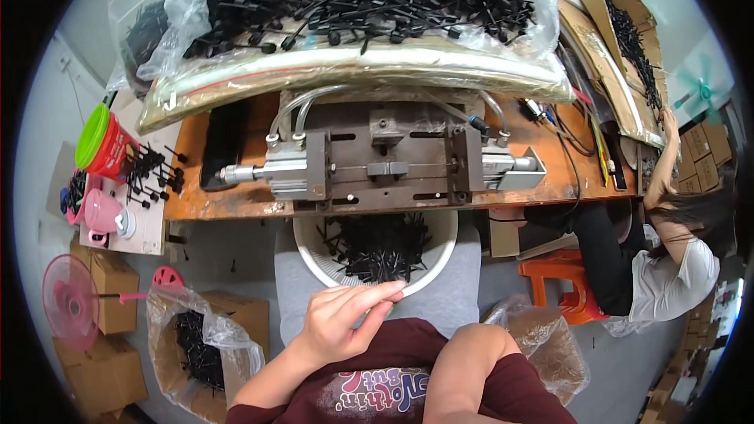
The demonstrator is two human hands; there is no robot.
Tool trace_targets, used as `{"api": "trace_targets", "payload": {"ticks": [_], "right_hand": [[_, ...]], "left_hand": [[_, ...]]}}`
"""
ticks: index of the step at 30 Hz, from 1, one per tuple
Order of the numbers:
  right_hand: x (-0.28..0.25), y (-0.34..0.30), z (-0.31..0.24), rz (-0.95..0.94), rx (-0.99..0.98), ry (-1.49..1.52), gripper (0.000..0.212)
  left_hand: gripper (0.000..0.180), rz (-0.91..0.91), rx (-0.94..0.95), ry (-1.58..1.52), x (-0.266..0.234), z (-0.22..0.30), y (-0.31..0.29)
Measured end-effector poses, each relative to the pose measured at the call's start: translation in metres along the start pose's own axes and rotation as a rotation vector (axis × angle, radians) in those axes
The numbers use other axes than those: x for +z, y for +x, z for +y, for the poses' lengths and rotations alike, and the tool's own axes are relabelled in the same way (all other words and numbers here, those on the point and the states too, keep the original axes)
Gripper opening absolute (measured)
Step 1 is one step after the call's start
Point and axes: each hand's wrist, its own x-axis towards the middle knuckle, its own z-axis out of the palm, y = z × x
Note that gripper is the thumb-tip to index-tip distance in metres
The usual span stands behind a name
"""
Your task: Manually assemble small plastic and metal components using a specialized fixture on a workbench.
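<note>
My left hand is over my lap at the near rim of a white plastic basket. Its fingers are stretched out, with a gap between the thumb and the rest, and I see nothing held in it. In the basket lies a heap of thin black stick-like parts with thicker ends. My right arm bends back toward the lower edge, and its hand is out of view. Beyond the basket, a dark metal fixture with a pneumatic cylinder at each side sits on the wooden bench; a small block is at its middle.
A plastic-lined tray heaped with black parts spans the bench's back. A red bucket and pink jug stand left. Bagged boxes and a pink fan are on the floor. At right, a co-worker reaches into another box.
</note>
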Motion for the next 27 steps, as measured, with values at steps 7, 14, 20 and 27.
{"api": "trace_targets", "payload": {"ticks": [7, 14, 20, 27], "right_hand": [[-0.029, -0.047, -0.009, -0.153, 0.716, 1.418, 0.046], [0.079, -0.073, -0.002, -1.253, 0.251, 1.409, 0.026], [0.188, -0.140, -0.116, -1.351, 0.026, 1.456, 0.023], [0.233, -0.170, -0.208, -1.908, -0.546, 0.911, 0.037]], "left_hand": [[0.035, -0.010, 0.054, 0.080, 0.004, -0.014, -0.002], [0.040, 0.002, 0.031, 0.084, 0.004, -0.033, -0.012], [0.035, -0.057, 0.050, 0.141, 0.002, -0.039, -0.015], [0.046, -0.009, 0.042, 0.124, 0.008, -0.048, -0.025]]}}
